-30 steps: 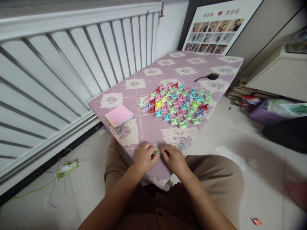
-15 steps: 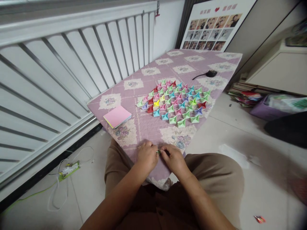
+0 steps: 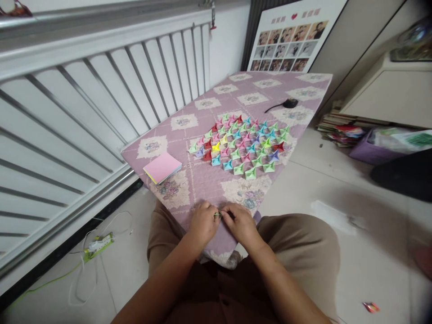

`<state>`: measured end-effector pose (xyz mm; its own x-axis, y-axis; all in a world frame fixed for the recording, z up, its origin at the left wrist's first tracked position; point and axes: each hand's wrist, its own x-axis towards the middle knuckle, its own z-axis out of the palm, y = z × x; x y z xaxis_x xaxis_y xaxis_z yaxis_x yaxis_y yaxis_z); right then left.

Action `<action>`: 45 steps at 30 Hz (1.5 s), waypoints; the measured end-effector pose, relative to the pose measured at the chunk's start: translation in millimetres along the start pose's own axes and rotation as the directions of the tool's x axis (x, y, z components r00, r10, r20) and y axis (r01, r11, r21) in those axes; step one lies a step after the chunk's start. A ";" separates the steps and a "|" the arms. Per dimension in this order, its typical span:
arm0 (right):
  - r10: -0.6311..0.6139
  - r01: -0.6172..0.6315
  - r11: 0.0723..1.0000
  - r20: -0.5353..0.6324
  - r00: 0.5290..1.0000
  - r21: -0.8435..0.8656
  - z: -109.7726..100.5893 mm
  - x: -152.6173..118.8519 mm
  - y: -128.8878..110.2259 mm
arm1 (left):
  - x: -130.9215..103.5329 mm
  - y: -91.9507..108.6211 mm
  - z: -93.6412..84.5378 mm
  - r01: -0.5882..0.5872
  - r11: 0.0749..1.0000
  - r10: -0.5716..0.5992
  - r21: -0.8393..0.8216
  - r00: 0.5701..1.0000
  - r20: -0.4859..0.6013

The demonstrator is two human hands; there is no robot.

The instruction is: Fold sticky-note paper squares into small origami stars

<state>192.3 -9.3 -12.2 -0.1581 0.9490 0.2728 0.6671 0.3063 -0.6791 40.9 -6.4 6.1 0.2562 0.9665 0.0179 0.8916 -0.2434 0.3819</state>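
At the near corner of the cloth-covered table (image 3: 209,186), my left hand (image 3: 204,222) and my right hand (image 3: 239,221) meet. Between their fingertips is a small green piece of paper (image 3: 217,214), mostly hidden, and the fingers of both hands are closed on it. Beyond my hands stand several folded paper shapes (image 3: 242,144) in rows, coloured green, pink, red, blue, purple and yellow. A stack of square paper sheets (image 3: 162,167), pink on top, lies to the left of them.
A black object with a short cable (image 3: 289,103) lies on the table's far right part. A white radiator (image 3: 111,90) runs along the left. A power strip (image 3: 97,246) with cables is on the floor at lower left. A purple bin (image 3: 367,147) stands at right.
The view has shifted slightly, so the table and paper shapes appear a little further left. Both hands stay together at the corner, with fingers slightly moved around the green paper.
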 end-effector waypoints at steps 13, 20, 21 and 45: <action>0.083 -0.069 0.977 -0.059 0.995 0.204 -5.0 -4.2 5.2 | -16.7 -31.3 -7.2 0.063 0.916 -0.076 -0.396 0.997 -0.017; 0.080 -0.067 0.974 -0.053 0.995 0.218 -7.1 -5.5 5.8 | -14.0 -22.7 -1.7 -0.049 0.939 0.025 -0.340 0.997 -0.075; 0.087 -0.072 0.972 -0.057 0.995 0.223 -7.7 -5.8 5.7 | -13.7 -22.3 -0.7 -0.045 0.938 0.017 -0.344 0.996 -0.084; 0.503 -0.349 0.827 -0.303 0.810 0.441 -91.3 17.2 139.3 | 48.5 59.4 38.3 -0.164 0.943 0.124 -0.290 0.981 -0.152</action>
<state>349.0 42.9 -39.8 0.4278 0.8998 0.0855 0.2860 -0.0450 -0.9572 120.6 23.0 -5.7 0.3048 0.9300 0.2051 0.6902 -0.3642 0.6254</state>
